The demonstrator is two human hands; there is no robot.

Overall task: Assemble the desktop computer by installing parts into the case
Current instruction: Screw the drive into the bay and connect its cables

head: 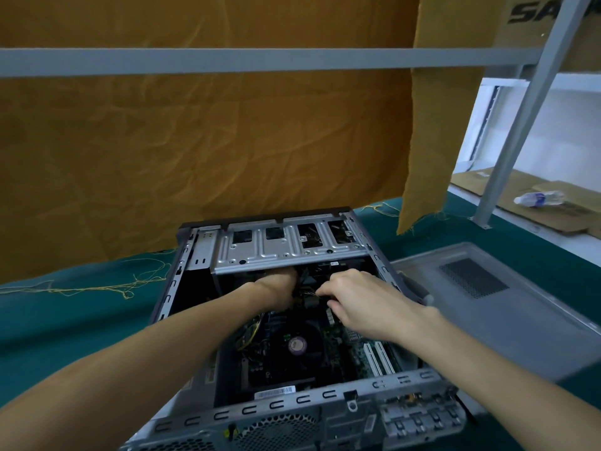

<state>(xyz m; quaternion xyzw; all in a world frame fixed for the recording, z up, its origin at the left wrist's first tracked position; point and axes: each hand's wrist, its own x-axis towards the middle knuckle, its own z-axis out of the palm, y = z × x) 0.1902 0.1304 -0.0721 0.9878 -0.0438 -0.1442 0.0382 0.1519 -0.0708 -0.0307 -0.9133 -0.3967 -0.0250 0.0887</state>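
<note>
Both hands work inside the open grey metal computer case (pixel 328 405): right hand (pixel 364 304) pinches a thin cable bundle (pixel 309 295); left hand (pixel 279 288) grip unclear. Connector seating likely comes next.

Matt stamped-metal case (pixel 289 249) — wrinkled ochre cloth (pixel 201 141) behind.

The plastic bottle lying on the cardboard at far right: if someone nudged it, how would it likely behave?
The plastic bottle lies on its side on flat cardboard, so a nudge would probably set it rolling. It looks clear and partly crumpled, so it is likely near empty, light, and soft under a squeeze. How much liquid remains cannot be told from this distance.
</note>
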